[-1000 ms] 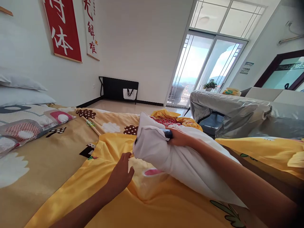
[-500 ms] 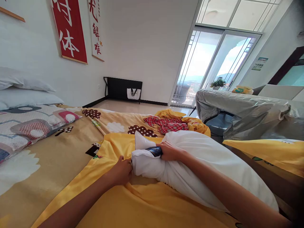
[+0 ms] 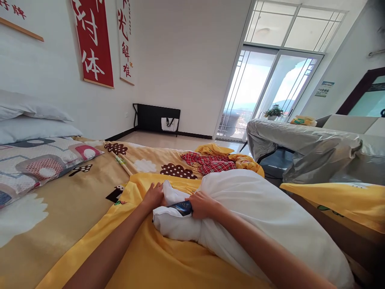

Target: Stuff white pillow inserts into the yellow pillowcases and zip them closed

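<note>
Right hand clamped on white pillow at its dark label — now lowered onto near yellow cover; left hand, open, has moved against pillow's left end.

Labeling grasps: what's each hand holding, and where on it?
Right hand grips the white pillow at its bunched end, by the dark label. Left hand rests on the yellow cover, gripping nothing visibly.
</note>
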`<state>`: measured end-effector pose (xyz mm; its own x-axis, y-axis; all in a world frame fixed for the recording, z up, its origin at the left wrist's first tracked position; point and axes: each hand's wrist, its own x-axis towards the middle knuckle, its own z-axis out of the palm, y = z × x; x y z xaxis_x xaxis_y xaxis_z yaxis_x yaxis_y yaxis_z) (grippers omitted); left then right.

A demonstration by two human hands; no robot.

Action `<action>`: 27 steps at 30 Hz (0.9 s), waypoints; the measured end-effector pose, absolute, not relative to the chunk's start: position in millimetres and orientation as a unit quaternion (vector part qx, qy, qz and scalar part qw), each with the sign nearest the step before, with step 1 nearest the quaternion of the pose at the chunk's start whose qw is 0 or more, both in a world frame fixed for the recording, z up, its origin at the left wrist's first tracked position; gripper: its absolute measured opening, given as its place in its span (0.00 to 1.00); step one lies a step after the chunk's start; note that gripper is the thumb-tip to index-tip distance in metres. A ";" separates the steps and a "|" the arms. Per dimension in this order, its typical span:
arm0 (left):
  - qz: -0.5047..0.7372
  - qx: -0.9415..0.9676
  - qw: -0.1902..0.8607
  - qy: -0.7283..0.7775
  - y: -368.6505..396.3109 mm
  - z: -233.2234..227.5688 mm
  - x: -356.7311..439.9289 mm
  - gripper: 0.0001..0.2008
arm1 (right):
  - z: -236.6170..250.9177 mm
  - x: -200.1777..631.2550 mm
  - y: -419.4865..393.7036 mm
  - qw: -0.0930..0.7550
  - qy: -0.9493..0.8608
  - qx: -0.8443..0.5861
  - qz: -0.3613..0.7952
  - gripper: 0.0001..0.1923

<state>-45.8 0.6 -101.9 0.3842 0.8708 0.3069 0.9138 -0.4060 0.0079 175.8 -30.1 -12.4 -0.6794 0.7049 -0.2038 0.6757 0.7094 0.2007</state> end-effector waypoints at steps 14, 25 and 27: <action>-0.242 -0.793 0.010 -0.559 16.5 -58.7 -48.2 0.10 | -9.0 117.1 -10.7 0.302 0.863 0.405 0.025 0.18; -0.194 -0.814 -0.026 -0.547 -23.5 -69.0 -24.1 0.08 | -20.2 120.1 21.7 0.279 0.846 0.454 -0.022 0.17; -0.179 -0.805 -0.020 -0.566 -32.9 -79.1 -29.9 0.09 | -22.2 125.5 21.5 0.252 0.849 0.464 -0.026 0.17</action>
